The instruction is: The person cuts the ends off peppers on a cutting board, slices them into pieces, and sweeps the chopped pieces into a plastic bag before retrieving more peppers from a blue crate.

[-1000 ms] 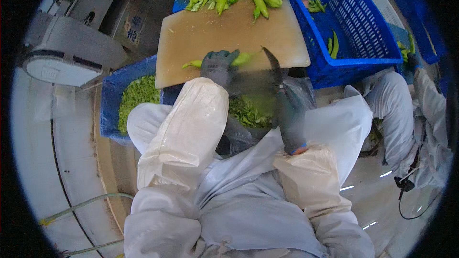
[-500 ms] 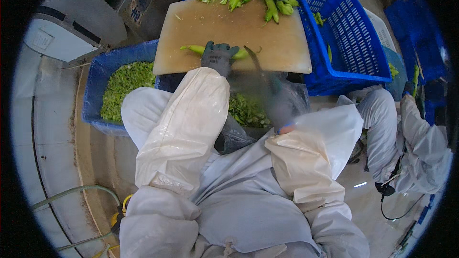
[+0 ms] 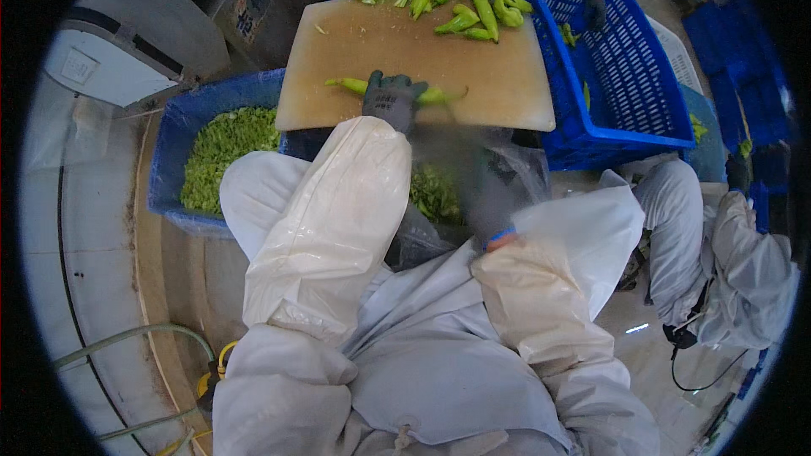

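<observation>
My left hand (image 3: 391,101), in a dark grey glove, is closed over a long green pepper (image 3: 438,95). The pepper lies crosswise on the tan cutting board (image 3: 363,42), near its front edge, and both its ends stick out past my fingers. My right hand (image 3: 492,194), gloved too, is low beyond the board's front edge and smeared by motion. A knife (image 3: 460,142) in it shows only as a dark blurred streak. Beneath, chopped green pieces (image 3: 433,194) lie by a clear plastic bag (image 3: 525,167). More green peppers (image 3: 486,13) are heaped at the board's far edge.
A blue tub (image 3: 165,156) of chopped greens stands left of the board. To the right is a blue slatted crate (image 3: 608,131), with another person's gloved hand (image 3: 596,4) inside. A co-worker (image 3: 667,236) sits at the far right. A hose (image 3: 135,333) runs along the lower left.
The other person's hand has left the pepper heap and moved right into the crate. Peppers lie loose where it was. My left hand stays on its pepper; the knife blade has blurred and dropped.
</observation>
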`<state>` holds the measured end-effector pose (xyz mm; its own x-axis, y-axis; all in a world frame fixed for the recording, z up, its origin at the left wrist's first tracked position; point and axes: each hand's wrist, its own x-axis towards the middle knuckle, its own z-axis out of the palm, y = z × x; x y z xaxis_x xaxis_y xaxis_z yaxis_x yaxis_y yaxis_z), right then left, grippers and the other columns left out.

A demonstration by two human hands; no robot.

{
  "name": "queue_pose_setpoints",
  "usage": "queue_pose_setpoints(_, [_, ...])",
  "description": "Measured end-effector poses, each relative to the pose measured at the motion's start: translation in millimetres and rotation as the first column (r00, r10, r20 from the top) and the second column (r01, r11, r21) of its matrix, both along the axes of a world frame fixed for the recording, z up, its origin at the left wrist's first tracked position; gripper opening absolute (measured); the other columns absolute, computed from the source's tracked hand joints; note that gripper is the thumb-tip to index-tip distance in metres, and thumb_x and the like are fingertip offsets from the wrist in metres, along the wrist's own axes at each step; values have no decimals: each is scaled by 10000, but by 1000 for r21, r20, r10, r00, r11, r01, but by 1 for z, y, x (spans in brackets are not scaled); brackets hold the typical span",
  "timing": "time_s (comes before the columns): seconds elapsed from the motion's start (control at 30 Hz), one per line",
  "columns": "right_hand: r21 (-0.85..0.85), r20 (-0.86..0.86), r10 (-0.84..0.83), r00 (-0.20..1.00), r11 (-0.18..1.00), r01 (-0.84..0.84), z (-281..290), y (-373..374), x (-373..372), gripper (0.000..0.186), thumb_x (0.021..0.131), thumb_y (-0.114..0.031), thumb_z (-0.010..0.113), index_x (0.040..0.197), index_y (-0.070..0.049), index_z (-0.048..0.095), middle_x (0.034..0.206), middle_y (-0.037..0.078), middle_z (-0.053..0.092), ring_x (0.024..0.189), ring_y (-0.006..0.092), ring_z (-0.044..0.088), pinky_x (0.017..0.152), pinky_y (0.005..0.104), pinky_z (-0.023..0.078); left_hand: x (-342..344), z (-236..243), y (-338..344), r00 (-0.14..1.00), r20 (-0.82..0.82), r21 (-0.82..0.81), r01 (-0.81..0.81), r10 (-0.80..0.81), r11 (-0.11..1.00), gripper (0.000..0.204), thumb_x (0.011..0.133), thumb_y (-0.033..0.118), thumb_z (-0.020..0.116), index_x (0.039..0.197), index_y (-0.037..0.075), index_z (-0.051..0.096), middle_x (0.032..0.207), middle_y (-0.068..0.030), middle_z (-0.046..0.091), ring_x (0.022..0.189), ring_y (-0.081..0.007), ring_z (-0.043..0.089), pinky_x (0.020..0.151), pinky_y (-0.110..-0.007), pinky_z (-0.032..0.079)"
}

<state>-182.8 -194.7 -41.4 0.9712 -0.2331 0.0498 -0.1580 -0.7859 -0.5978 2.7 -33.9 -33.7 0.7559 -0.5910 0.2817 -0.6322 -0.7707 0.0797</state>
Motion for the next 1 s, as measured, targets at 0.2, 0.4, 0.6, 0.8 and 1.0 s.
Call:
queue_pose_setpoints(0.2, [77,-17,-97,995,992,98,24,-5,-42,441,876,-257,533,1281,-95,477,966,228,627,849,393,611,704,451,479,6,19,-12,982,-159,-266,-138,98,954,299,777,148,626,1077,145,613,943,-111,631,854,-264,608,810,-399,436])
queue_pose_setpoints(0.4, [244,255,-172,952,964,109,31,-2,-36,366,880,-262,564,1187,-62,555,945,208,637,845,364,622,719,399,483,41,63,2,891,-447,-879,-421,-80,223,264,748,127,734,963,58,597,795,-68,619,688,-192,619,607,-319,493])
queue_pose_setpoints(0.6, [419,268,-187,945,906,61,25,9,-16,368,883,-259,562,1153,-9,554,946,197,637,833,331,627,711,381,476,34,15,19,733,-645,-675,-679,-216,-289,279,716,211,795,874,87,601,800,-52,608,604,-165,583,517,-310,483])
queue_pose_setpoints(0.8, [537,194,-187,963,842,55,-4,16,5,381,875,-241,570,1180,-15,536,980,207,627,843,345,624,731,377,482,19,3,24,687,-678,-594,-722,-261,-356,282,717,216,793,878,88,600,801,-54,610,598,-167,581,512,-311,480])
queue_pose_setpoints(1.0, [204,138,-71,988,978,42,28,46,16,419,854,-187,562,1236,-30,491,1021,237,603,879,413,596,748,439,486,24,0,33,682,-678,-578,-726,-275,-374,285,718,222,792,881,89,599,802,-55,611,591,-168,578,506,-312,477])
